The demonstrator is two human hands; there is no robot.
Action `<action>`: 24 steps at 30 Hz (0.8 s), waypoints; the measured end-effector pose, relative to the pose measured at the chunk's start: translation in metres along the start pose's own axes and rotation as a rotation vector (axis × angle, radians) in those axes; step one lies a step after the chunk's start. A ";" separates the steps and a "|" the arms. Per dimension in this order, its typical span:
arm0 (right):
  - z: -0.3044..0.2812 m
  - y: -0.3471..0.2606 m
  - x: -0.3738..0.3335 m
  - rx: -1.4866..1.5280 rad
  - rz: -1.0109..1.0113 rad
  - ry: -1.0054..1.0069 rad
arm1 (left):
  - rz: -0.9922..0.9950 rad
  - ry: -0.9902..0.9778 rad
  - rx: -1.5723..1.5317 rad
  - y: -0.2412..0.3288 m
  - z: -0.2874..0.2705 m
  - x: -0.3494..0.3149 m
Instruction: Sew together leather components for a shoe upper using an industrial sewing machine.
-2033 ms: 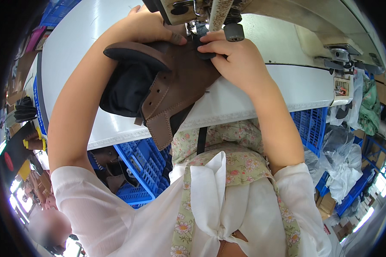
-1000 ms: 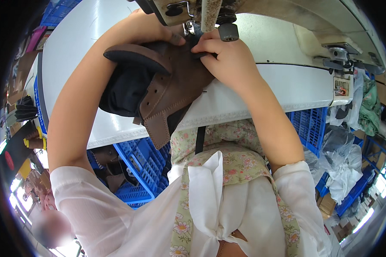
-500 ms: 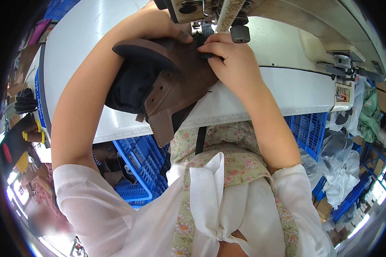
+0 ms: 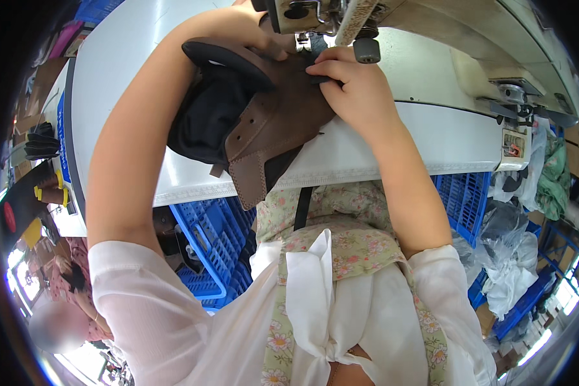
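A brown leather bag [image 4: 289,96] with a black cloth lining [image 4: 209,119] lies bunched on the white sewing table. Its flat tab, stitched along the edges and punched with holes, hangs over the table's front edge. My left hand [image 4: 267,40] curves round the bag's far side, thumb pressed on the leather close to the sewing machine's needle area [image 4: 309,42]; its other fingers are mostly hidden. Right of the needle, my right hand [image 4: 354,80] pinches a dark edge of the bag between thumb and bent fingers.
The sewing machine's arm [image 4: 469,32] spans the upper right, a dark knob [image 4: 367,50] beside my right hand. Blue plastic crates [image 4: 215,241] stand below the table. Clear plastic bags [image 4: 511,251] heap at the right. A person in pink [image 4: 77,289] is at the lower left.
The bag has shifted slightly right and away from me, its hanging tab rising a little. Both hands moved with it and keep their hold.
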State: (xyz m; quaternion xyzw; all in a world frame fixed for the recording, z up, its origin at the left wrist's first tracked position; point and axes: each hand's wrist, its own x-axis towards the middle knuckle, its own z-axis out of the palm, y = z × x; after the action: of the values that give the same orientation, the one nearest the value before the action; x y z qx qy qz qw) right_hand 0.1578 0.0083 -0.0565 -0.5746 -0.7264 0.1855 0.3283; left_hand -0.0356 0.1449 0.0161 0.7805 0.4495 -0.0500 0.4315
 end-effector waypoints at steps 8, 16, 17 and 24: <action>0.003 -0.001 0.002 0.031 -0.083 0.092 | -0.003 -0.073 0.211 -0.001 -0.002 -0.002; 0.004 0.006 0.004 0.073 -0.075 0.103 | -0.067 -0.082 0.598 0.033 -0.013 -0.015; 0.006 0.007 0.005 0.095 -0.115 0.152 | -0.248 -0.265 1.123 0.067 -0.023 -0.025; 0.000 0.014 0.000 0.122 -0.087 0.115 | 0.231 0.959 -0.207 0.024 0.022 -0.182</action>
State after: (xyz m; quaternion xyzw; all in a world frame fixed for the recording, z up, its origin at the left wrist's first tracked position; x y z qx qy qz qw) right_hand 0.1678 0.0116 -0.0652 -0.5313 -0.7179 0.1816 0.4115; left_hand -0.1187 0.0036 0.1022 0.7135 0.5106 0.4070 0.2541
